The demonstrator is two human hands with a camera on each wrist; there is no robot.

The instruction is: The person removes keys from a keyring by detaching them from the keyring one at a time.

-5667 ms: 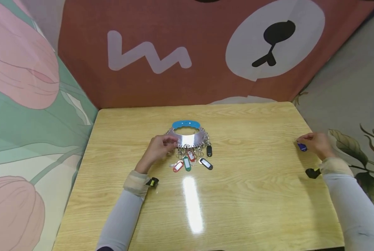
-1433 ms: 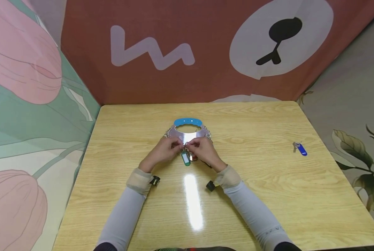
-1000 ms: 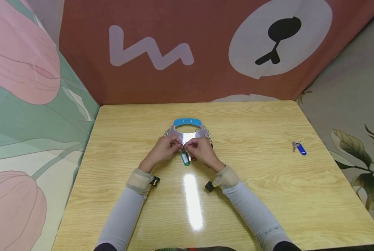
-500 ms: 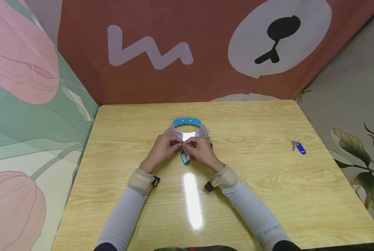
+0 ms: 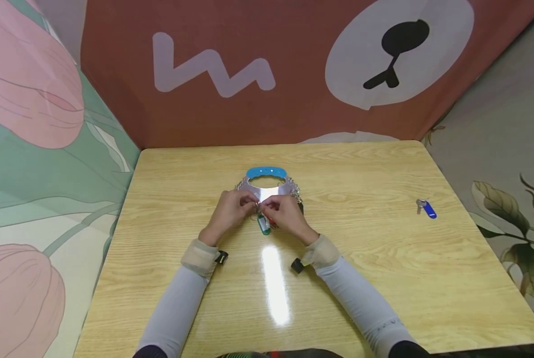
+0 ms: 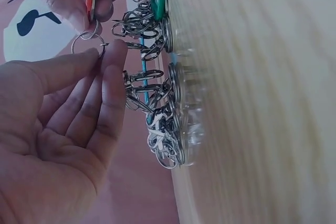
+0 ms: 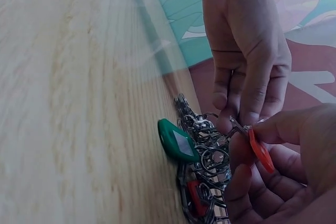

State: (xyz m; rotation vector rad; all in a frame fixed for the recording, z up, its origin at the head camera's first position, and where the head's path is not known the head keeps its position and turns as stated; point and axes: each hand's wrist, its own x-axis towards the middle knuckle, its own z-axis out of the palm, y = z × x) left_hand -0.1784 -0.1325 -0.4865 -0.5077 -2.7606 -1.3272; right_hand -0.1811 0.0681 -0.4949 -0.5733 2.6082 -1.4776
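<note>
A silvery plate (image 5: 271, 192) with a blue grip (image 5: 267, 172) lies on the table, its edge hung with many metal rings and clasps. At its front edge, thumb and fingers of my left hand (image 5: 227, 214) pinch a metal key ring (image 6: 73, 44). My right hand (image 5: 288, 217) pinches a red key tag (image 7: 260, 150) close by; the tag's small ring meets the larger one, though whether it is threaded through is unclear. A green key tag (image 5: 264, 224) hangs below the fingers. Another red tag (image 7: 197, 198) shows among the rings in the right wrist view.
A blue key tag (image 5: 429, 209) with a key (image 5: 419, 206) lies on the wooden table (image 5: 361, 278) toward the right. Behind the table stands a wall with a printed cloth (image 5: 293, 114). Part of a black tag (image 5: 300, 207) shows beside my right hand.
Since the earliest frame, my right hand has left the blue key tag at the right and come to the plate. Over the last second both hands stay together, with only small finger movements.
</note>
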